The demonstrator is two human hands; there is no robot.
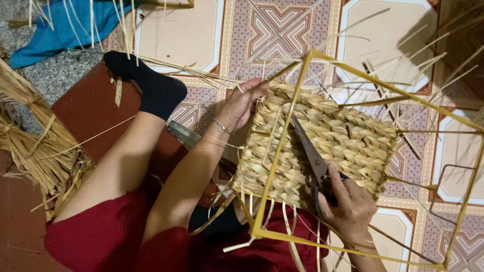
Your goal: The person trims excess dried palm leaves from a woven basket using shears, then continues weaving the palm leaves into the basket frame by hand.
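Patterned floor tiles [176, 35] in cream, red and purple lie under the work, with a bundle of dry straw [30, 141] and a blue cloth [65, 25] at the far side. Scissors [310, 153] sit in the right hand [348, 206], whose grip is clenched around the dark handles; their grey blades run long and slim away from that grip, up and leftward across the woven panel. That panel, a half-woven straw basket [327, 143], is plaited in thick pale-gold braids inside a yellow wire frame [282, 146], loose strands sticking out. The left hand [242, 103] clasps the basket's far edge, opposite the scissor grip.
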